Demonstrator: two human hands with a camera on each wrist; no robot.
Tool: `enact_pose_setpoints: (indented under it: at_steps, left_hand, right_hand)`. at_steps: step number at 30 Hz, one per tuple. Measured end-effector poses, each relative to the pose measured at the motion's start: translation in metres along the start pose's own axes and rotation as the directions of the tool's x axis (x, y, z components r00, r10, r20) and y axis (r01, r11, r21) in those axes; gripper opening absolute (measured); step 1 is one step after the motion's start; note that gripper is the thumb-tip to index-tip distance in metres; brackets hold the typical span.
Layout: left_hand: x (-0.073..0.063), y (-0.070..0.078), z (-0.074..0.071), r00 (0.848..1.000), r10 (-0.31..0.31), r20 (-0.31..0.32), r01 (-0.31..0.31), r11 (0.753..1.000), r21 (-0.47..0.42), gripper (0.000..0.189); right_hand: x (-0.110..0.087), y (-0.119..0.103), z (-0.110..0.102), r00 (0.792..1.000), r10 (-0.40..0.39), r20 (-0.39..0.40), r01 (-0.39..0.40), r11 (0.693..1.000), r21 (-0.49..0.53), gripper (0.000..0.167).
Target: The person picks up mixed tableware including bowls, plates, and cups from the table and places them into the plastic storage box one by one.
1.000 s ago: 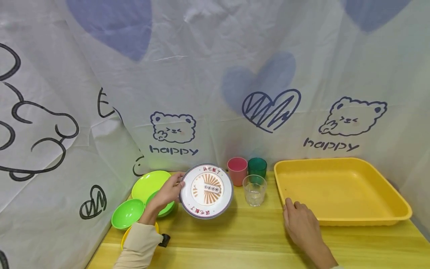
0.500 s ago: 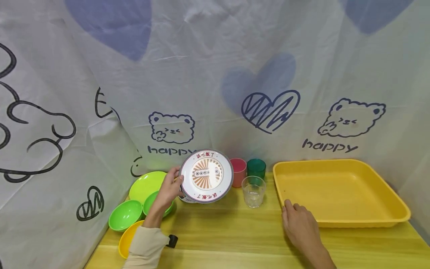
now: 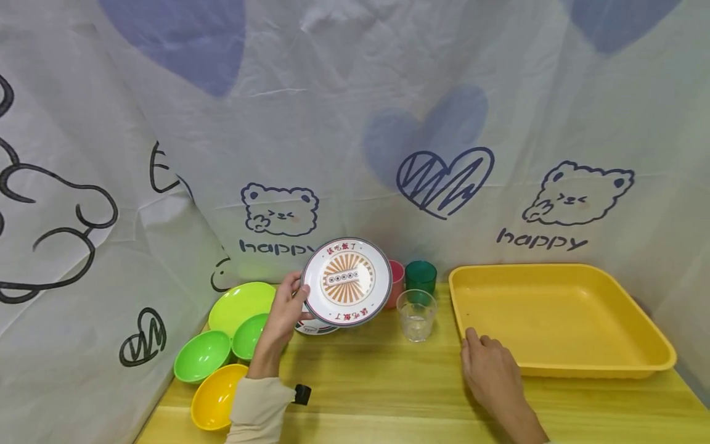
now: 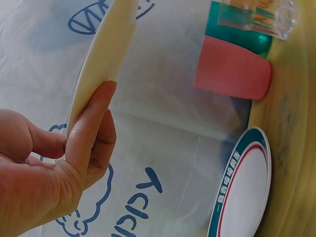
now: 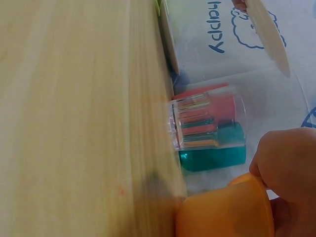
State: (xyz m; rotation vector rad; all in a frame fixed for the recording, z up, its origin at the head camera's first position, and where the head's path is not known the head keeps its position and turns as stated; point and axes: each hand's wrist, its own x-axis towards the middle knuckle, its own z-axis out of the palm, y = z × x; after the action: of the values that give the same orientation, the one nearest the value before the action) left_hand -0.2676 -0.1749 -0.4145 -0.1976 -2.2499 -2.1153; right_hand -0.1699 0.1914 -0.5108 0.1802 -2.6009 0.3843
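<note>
My left hand [image 3: 284,317] pinches the left rim of a white plate [image 3: 348,282] with an orange sunburst and red characters. The plate is raised off the table, its printed face tilted towards the head camera. In the left wrist view, thumb and fingers are on opposite sides of its edge. A second plate [image 4: 247,192], white with a green band and red line, lies below on the table, mostly hidden in the head view. My right hand [image 3: 492,377] grips the near-left rim of a yellow tray [image 3: 560,324]; the right wrist view shows its fingers over that rim.
Beside the raised plate stand a clear glass [image 3: 417,317], a green cup [image 3: 420,276] and a partly covered pink cup [image 3: 395,285]. Left of my left arm are a lime plate [image 3: 238,305], two green bowls [image 3: 202,357] and a yellow bowl [image 3: 216,398]. A printed cloth hangs behind.
The held plate has gone up and slightly right, its print turning on the way. The second plate has come into view below it. My right hand stays at the tray's rim.
</note>
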Motion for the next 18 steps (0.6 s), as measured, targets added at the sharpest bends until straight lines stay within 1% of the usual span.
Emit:
enact_pose_setpoints:
  at_steps: [4, 10, 15, 18]
  left_hand:
    - [-0.001, -0.001, 0.002, 1.0, 0.001, -0.019, -0.001, 1.0, -0.021, 0.037]
    - [-0.004, -0.002, 0.007, 1.0, -0.008, -0.019, 0.007, 0.998, -0.057, 0.037]
    - [-0.005, -0.005, 0.015, 0.999, -0.01, -0.033, 0.006, 0.995, -0.098, 0.037]
    - [-0.004, -0.007, 0.02, 0.999, -0.002, -0.043, -0.003, 0.992, -0.125, 0.039]
  right_hand:
    - [0.002, -0.002, -0.001, 0.999, 0.0, 0.038, -0.001, 1.0, 0.018, 0.019]
    - [0.004, -0.003, -0.007, 0.995, 0.017, 0.101, -0.021, 0.999, 0.035, 0.019]
    - [0.008, -0.004, -0.01, 0.991, 0.032, 0.133, -0.039, 0.998, 0.044, 0.017]
    - [0.009, -0.003, -0.01, 0.989, 0.041, 0.139, -0.048, 0.998, 0.049, 0.016]
